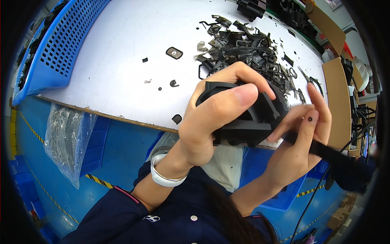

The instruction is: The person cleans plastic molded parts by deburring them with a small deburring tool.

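Observation:
A black moulded plastic housing (pixel 248 130) with a hollow middle is gripped in my left hand (pixel 211 110), its thumb lying across the top. Close to the housing's right side is my right hand (pixel 298 142), with fingers bent and one finger pointing up. Across its palm, behind the thumb, runs a dark elongated thing (pixel 325 152), blurred, whose kind I cannot make out. On the right thumb sits a tiny black round piece (pixel 310 119). Beyond the housing, a heap of black plastic scraps (pixel 248 46) covers part of the white table (pixel 122 49).
A blue perforated basket (pixel 61 44) stands at the left edge. Small loose pieces, including an oval plate (pixel 174 53), lie mid-table. Scissors (pixel 304 75) lie at the right near a cardboard box (pixel 339 101). A clear plastic bag (pixel 67 142) hangs below the table; a cable (pixel 315 191) runs at the right.

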Motion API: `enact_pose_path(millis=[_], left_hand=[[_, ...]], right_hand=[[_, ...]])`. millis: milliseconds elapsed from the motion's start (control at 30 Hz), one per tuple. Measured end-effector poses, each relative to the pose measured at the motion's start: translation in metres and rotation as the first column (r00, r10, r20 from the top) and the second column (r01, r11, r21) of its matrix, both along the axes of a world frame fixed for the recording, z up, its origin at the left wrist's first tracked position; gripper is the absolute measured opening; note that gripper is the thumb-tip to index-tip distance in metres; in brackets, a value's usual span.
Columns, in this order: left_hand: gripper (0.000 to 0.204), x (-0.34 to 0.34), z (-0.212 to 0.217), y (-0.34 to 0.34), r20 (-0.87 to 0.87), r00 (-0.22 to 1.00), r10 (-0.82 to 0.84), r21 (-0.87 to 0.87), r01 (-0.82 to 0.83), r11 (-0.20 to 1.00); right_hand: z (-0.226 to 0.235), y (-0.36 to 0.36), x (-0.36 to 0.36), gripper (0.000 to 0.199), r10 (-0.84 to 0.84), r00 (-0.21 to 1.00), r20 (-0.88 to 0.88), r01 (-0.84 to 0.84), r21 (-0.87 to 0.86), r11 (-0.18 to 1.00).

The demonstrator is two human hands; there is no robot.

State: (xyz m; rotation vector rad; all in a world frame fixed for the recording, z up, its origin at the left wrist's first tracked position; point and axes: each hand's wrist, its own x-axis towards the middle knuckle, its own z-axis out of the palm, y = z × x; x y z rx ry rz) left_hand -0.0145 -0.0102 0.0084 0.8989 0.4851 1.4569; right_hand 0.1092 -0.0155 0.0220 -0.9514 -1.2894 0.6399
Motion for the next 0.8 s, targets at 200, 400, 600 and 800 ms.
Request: enact_pose_path(millis=[200,400,600,800], left_hand=[[0.032,0.002,0.001,-0.001,0.054,0.998,-0.015,-0.013,0.015,1.000],[0.032,0.002,0.000,-0.001,0.032,0.999,-0.007,0.018,0.007,1.000],[0.033,0.000,0.000,0.000,0.002,1.000,0.018,0.025,-0.018,1.000],[0.033,0.001,0.000,0.000,0.023,1.000,0.009,-0.021,-0.009,1.000]], right_hand=[[-0.003,0.004,0.010,0.030,-0.108,0.976,0.187,0.096,0.074,0.993],[0.001,-0.001,0.010,0.026,0.075,0.988,0.137,-0.080,0.037,0.996],[-0.005,0.009,0.008,0.024,0.002,0.946,0.325,-0.084,0.238,0.968],[0.002,-0.005,0.006,0.017,0.001,0.997,0.077,-0.001,0.002,1.000]])
